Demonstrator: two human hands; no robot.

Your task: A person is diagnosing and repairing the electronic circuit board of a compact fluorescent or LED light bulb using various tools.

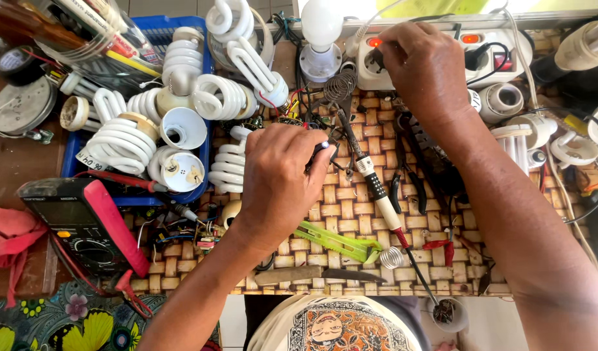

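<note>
My left hand (280, 174) rests over the middle of a woven mat (351, 201), closed around a small dark tool (321, 151) whose tip pokes out by my thumb. My right hand (423, 65) reaches to the far side, fingers pinched at the white power strip (442, 62) with lit red switches. A soldering iron (377, 188) with a striped handle lies on the mat between my hands. A white round bulb (321, 29) stands upright beside the strip.
A blue tray (78, 162) at the left holds several spiral lamps (182, 71) and white lamp bases. A multimeter (84, 224) with red probes lies front left. Green cutter (334, 240), knife (318, 276), pliers (409, 175) and more lamp parts (533, 130) crowd the mat.
</note>
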